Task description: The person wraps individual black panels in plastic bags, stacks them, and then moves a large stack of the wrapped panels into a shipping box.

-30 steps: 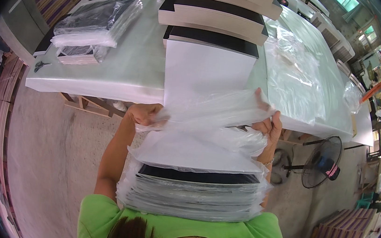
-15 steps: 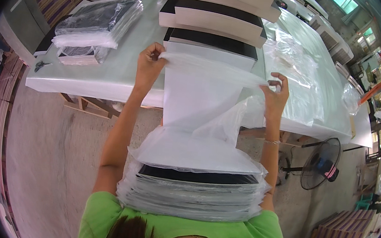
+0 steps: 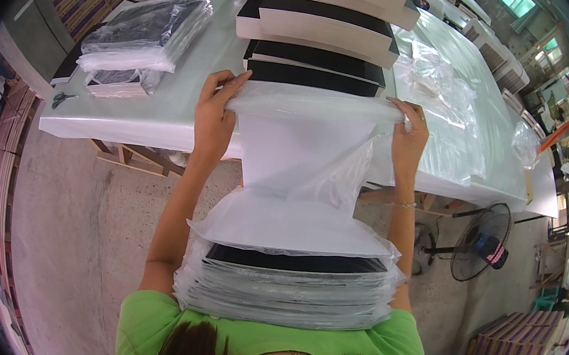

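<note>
A clear plastic bag [image 3: 347, 179] hangs over a white sheet or board [image 3: 288, 146] in front of me. Its far edge is gathered into a hazy band stretched between my hands. My left hand [image 3: 216, 115] pinches the band's left end, fingers bent over it. At the right end, my right hand [image 3: 409, 132] grips the same plastic between thumb and fingers. Just beyond the band lies a stack of black-topped boards [image 3: 310, 75]. Close to my body, below the sheet, sits a thick pile of plastic-wrapped boards [image 3: 285, 293] with a dark strip showing.
More black-and-white stacks [image 3: 323, 24] rise farther back on the covered table [image 3: 142, 130]. Wrapped packs [image 3: 143, 28] and scissors [image 3: 62, 99] lie left. Loose plastic bags [image 3: 440, 104] spread on the right. A fan [image 3: 480, 245] stands right of the table, near stacked boards [image 3: 510, 354].
My left hand has shifted slightly left and nearer; my right hand has risen a little. The plastic band is now level and wider, and more of the black board behind it shows.
</note>
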A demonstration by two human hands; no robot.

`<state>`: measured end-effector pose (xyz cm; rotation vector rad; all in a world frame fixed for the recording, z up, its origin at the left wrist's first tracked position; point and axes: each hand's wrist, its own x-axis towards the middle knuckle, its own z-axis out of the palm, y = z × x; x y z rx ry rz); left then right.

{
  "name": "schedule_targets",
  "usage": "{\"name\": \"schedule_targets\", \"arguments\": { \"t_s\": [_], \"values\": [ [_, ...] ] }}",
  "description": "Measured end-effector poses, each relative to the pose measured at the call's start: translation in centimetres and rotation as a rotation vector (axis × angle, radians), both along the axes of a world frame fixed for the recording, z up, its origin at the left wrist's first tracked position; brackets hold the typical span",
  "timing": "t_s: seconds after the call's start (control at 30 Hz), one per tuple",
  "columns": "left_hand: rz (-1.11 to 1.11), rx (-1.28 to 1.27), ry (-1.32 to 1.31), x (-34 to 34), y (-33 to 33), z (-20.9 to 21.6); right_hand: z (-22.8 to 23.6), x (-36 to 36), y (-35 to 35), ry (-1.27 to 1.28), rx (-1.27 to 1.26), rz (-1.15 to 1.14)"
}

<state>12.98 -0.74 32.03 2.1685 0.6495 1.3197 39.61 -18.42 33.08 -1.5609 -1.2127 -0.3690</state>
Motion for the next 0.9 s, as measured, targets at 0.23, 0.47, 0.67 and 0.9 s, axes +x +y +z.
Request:
{"name": "schedule_targets", "arguments": {
  "t_s": [0.23, 0.47, 0.67, 0.9],
  "values": [
    [-0.570, -1.049, -0.359, -3.1, -0.3, 1.8, 0.6, -1.2, -3.3, 1.105, 0.089, 0.530],
    [-0.746, -1.362, -0.264, -6.4, 2.2, -7.6, -8.6, 0.0, -6.7, 1.571, 0.005, 0.635],
    [-0.527, -1.738, -0.070, -8.2, -1.9, -15.1, -10.2, -5.8, -9.4, 1.672, -0.209, 0.364],
    [-0.567, -1.774, -0.007, -9.1, -3.6, -22.0, -22.4, -2.9, -10.5, 1.348, -0.629, 0.416]
  ]
}}
